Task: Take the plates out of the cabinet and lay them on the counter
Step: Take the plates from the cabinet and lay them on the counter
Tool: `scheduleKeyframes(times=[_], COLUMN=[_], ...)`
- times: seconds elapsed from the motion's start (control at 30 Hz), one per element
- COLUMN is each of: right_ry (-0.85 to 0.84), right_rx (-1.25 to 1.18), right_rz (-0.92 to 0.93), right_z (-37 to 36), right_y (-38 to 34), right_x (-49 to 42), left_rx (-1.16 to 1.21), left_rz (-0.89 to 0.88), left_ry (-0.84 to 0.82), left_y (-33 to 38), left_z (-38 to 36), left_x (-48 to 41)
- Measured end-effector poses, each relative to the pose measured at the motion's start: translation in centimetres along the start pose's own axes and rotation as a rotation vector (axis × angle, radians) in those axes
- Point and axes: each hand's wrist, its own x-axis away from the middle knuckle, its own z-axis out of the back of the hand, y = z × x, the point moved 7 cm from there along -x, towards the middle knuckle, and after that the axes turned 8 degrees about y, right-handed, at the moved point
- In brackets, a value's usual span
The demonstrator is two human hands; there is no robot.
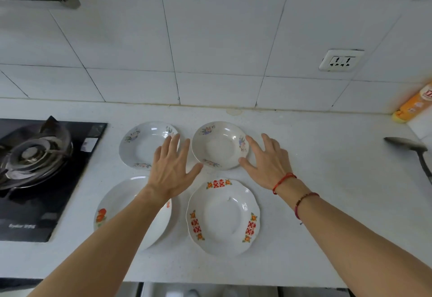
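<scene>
Several white plates lie flat on the white counter [315, 180]. At the back left sits a plate with pale flowers [136, 147], and beside it a second flowered plate [218, 145]. In front lie a plate with orange fruit [117, 205], partly hidden by my left forearm, and a plate with red characters [222, 217]. My left hand [171, 168] hovers open with fingers spread between the two back plates, over the left one's right rim. My right hand [266, 156] is open, its thumb and fingers at the right rim of the back right plate. The cabinet is out of view.
A black gas stove [35, 168] with a burner fills the counter's left side. A metal ladle [411, 149] lies at the right edge, and an orange package [416, 102] leans in the back right corner. A wall socket [341, 60] sits on the tiled wall.
</scene>
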Motion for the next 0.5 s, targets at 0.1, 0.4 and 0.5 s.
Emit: scheduleKeyframes(times=[0.1,0.4,0.5], right_ry=[0.009,0.044,0.042], right_rx=[0.042,0.064,0.056], right_rz=[0.023,0.065,0.073], right_z=[0.7,2.4,2.6], right_y=[-0.2,0.1,0.2], right_x=[1.0,2.9,3.5], left_rx=[-0.008,-0.043,-0.066], left_rz=[-0.006,0.007,0.015], left_ry=[0.005,0.035,0.033], left_y=[0.4,2.3,2.7], left_z=[0.7,1.9,2.0], left_x=[1.0,3.0,3.8])
